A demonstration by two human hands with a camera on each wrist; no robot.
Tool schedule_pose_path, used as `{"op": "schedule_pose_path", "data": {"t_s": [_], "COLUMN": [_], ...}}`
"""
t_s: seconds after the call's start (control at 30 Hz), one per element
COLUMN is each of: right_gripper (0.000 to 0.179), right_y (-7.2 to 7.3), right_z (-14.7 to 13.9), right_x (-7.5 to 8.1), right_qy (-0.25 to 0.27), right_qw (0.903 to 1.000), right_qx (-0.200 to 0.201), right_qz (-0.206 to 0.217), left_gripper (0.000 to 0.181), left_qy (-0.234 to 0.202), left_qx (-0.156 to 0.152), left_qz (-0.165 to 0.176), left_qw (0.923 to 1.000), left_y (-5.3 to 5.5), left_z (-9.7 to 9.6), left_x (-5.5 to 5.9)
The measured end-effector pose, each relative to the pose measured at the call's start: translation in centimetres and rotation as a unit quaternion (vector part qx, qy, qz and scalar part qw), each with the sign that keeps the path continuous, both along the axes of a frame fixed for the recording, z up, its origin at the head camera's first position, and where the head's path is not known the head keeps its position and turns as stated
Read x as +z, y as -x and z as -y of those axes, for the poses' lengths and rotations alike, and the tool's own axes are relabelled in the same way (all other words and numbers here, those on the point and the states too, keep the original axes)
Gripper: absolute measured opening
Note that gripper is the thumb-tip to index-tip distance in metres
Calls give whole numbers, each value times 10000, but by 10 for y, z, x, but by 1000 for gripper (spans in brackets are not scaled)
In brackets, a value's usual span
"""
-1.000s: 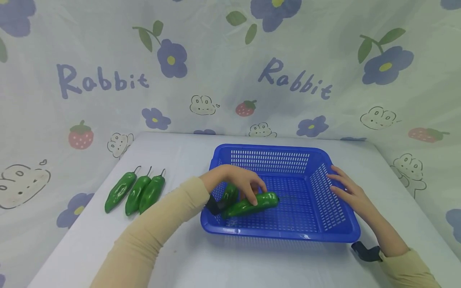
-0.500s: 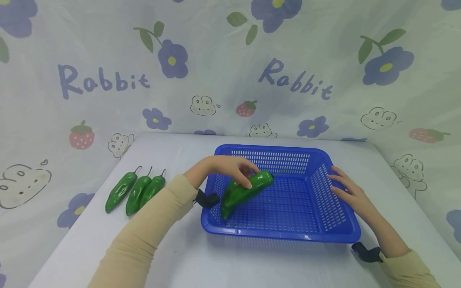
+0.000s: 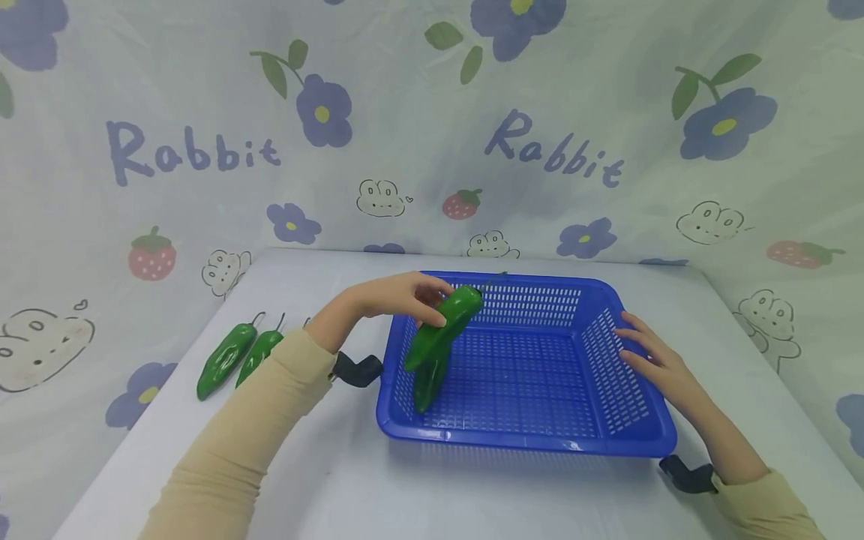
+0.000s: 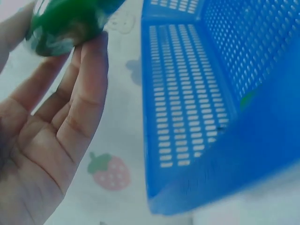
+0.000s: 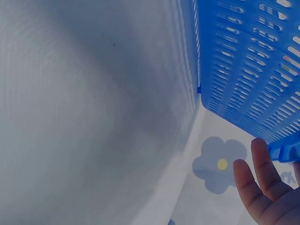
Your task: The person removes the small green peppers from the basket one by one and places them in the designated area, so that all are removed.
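Observation:
In the head view my left hand (image 3: 391,295) pinches a green pepper (image 3: 462,304) over the left part of a blue plastic basket (image 3: 526,442). That pepper is tilted, stem end up to the right. Beneath it a second green pepper (image 3: 429,386) lies inside the basket, partly covered. The left wrist view has the thumb and fingers around the held pepper (image 4: 68,26), beside the basket wall (image 4: 187,199). At the basket's right rim, my right hand (image 3: 664,373) has its fingers extended, touching or very near the edge; the right wrist view shows those fingers (image 5: 260,171) by the rim.
Left on the white table (image 3: 351,480) are a green pepper (image 3: 226,360) and another pepper (image 3: 259,354) next to it. My left sleeve (image 3: 236,435) hides most of a third, whose stem shows. A patterned cloth (image 3: 418,135) hangs behind the table.
My left hand has lifted the pepper from low in the basket, up and to the left, tilting its stem end upward. The right hand and the basket have stayed put.

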State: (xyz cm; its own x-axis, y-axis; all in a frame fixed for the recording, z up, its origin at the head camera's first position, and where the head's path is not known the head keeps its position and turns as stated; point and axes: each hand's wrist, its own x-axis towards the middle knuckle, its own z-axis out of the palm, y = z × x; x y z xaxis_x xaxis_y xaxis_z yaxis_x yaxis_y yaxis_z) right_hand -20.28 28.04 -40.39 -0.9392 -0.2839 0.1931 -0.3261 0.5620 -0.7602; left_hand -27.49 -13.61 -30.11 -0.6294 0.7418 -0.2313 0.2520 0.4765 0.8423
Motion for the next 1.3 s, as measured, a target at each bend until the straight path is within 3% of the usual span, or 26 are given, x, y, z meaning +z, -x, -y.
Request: {"op": "schedule_pose_path", "data": {"t_s": [0.17,0.43,0.6,0.8,1.3], "right_gripper": [42,41,41,40,40], "right_y": [-1,0,0,1,1], "right_z": [-1,-3,-2,-2,-2], "right_x": [-1,-2,-2,-3,-2], "right_qy": [9,131,148,139,129], "right_qw": [10000,9999,9998,9999,9999], "right_qx": [16,95,104,73,96], "right_qz": [2,-26,-14,0,-7], "left_gripper": [59,50,50,52,68], "left_qy": [-233,-465,-516,-261,524], "left_qx": [523,939,1360,1818,2559], "left_qz": [-102,-214,-255,-340,-364], "left_qw": [9983,9943,9890,9824,9646], "left_y": [-3,-10,-19,-31,-53], "left_z": [21,49,64,82,127], "left_x": [2,3,3,-2,-13]}}
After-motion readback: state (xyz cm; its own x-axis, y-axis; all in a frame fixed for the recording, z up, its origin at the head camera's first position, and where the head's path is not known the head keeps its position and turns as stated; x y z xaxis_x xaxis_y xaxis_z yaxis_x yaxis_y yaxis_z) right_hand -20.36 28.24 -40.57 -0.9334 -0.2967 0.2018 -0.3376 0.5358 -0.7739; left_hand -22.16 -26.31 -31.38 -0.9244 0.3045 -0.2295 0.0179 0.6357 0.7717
